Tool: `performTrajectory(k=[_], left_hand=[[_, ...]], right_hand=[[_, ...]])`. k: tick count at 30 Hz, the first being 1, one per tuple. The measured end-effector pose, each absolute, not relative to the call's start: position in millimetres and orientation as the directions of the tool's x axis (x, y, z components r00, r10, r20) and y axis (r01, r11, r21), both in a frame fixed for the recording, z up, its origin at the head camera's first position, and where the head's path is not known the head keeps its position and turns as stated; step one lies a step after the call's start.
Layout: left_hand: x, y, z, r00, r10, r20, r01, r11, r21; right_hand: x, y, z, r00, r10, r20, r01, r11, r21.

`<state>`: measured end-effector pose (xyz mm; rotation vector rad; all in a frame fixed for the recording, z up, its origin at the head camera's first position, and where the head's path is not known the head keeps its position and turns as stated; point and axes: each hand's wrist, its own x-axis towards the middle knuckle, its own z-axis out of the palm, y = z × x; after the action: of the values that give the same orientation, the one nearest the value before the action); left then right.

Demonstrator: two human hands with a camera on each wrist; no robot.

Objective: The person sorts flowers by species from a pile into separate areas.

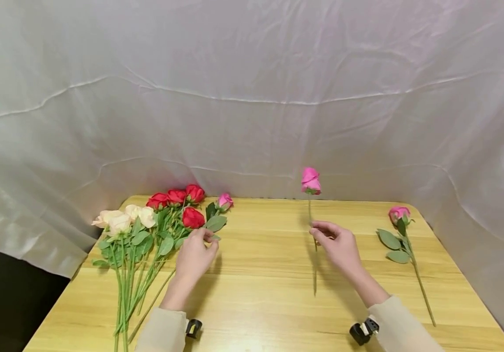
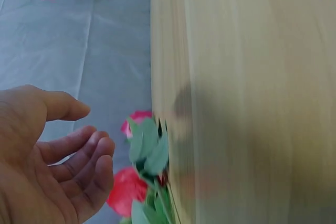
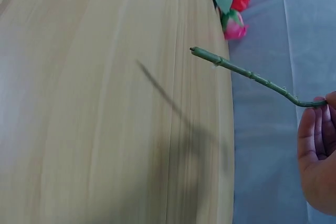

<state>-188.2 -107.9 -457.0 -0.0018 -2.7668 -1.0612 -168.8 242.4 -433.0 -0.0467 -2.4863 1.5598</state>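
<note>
My right hand (image 1: 339, 247) pinches the stem of a pink rose (image 1: 311, 182) between thumb and fingers. The rose is upright above the table, bloom at the top. In the right wrist view its bare green stem (image 3: 252, 76) sticks out from the fingers. My left hand (image 1: 194, 256), fingers loosely bent and holding nothing, hovers by the right side of the flowers at left. Closest to it are a red rose (image 1: 193, 218) and a second pink rose (image 1: 225, 202) with green leaves. Thumb and fingers stand apart in the left wrist view.
Cream roses (image 1: 120, 222) and more red roses (image 1: 176, 196) lie in a bunch on the left of the wooden table (image 1: 260, 303), stems toward me. Another pink rose (image 1: 399, 214) with leaves lies at the right. A pale cloth (image 1: 252, 122) hangs behind the table.
</note>
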Motion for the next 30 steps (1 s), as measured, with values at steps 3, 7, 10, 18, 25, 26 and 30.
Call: performTrajectory(k=[3,7,10,18,25,26,30], left_hand=[[-187.4,-119.0,-457.4,-0.987,-0.071,0.147,0.040,0.769,0.638],[-186.9,-131.5,-459.7,-0.990,-0.073,0.121,0.016,0.794,0.607],[-186.7,-139.1,-462.0,-0.993,-0.075,0.091,-0.008,0.814,0.580],[-183.8,-152.4,-464.6,-0.996,-0.088,0.030,-0.061,0.863,0.502],[-183.4,-157.9,-465.3,-0.997,-0.076,-0.010,-0.072,0.892,0.446],[-183.5,-158.1,-465.5,-0.997,-0.073,-0.012,-0.071,0.895,0.441],[-184.7,-159.7,-467.0,-0.998,-0.066,-0.016,-0.067,0.903,0.424]], right_hand=[[-165.1,255.9,-433.1,-0.974,0.142,0.179,-0.088,0.490,-0.867],[-158.6,273.7,-433.6,-0.966,0.160,0.205,-0.088,0.542,-0.836],[-153.7,286.3,-434.3,-0.959,0.177,0.222,-0.082,0.575,-0.814],[-146.1,312.9,-433.3,-0.951,0.214,0.225,-0.050,0.609,-0.791],[-140.1,335.1,-430.8,-0.942,0.215,0.258,-0.050,0.670,-0.741],[-138.9,338.1,-430.4,-0.943,0.215,0.254,-0.045,0.675,-0.737],[-135.0,350.1,-430.6,-0.949,0.217,0.229,-0.016,0.691,-0.723]])
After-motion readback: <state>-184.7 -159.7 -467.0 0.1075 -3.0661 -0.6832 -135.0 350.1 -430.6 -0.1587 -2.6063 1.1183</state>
